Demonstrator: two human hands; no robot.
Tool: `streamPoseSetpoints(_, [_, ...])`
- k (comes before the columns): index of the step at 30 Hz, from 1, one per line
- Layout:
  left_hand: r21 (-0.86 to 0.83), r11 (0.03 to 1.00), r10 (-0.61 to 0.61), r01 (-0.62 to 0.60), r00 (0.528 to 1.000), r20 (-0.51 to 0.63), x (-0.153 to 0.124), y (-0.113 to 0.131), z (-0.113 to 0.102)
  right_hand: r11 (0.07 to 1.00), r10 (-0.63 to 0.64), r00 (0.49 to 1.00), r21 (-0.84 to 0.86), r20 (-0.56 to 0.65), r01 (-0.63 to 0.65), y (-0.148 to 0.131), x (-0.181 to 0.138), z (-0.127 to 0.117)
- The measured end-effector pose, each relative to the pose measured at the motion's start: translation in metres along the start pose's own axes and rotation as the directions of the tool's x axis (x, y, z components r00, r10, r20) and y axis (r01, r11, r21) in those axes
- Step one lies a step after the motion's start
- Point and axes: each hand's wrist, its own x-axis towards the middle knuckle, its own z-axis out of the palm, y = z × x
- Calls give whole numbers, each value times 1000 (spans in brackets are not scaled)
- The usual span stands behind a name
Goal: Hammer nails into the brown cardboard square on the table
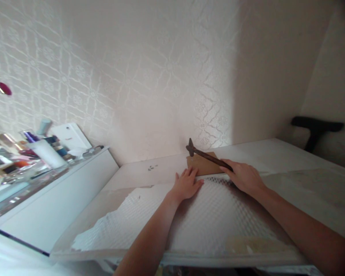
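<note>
My right hand grips the wooden handle of a small dark hammer, whose head is raised just above a brown cardboard piece lying on the white table near the wall. My left hand lies flat, fingers together, on a sheet of white mesh-like padding, its fingertips touching the near edge of the cardboard. Some tiny dark nails lie on the table to the left of the cardboard.
A white shelf unit to the left carries several bottles, tubes and cosmetics. A patterned wall stands right behind the table. A black T-shaped object leans at the far right.
</note>
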Motion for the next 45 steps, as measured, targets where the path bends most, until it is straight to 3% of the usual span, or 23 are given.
streamPoseSetpoints(45, [7, 1000, -16, 16, 1000, 24, -1, 1, -2, 1000, -11, 1000, 15, 12, 10, -5, -1, 4])
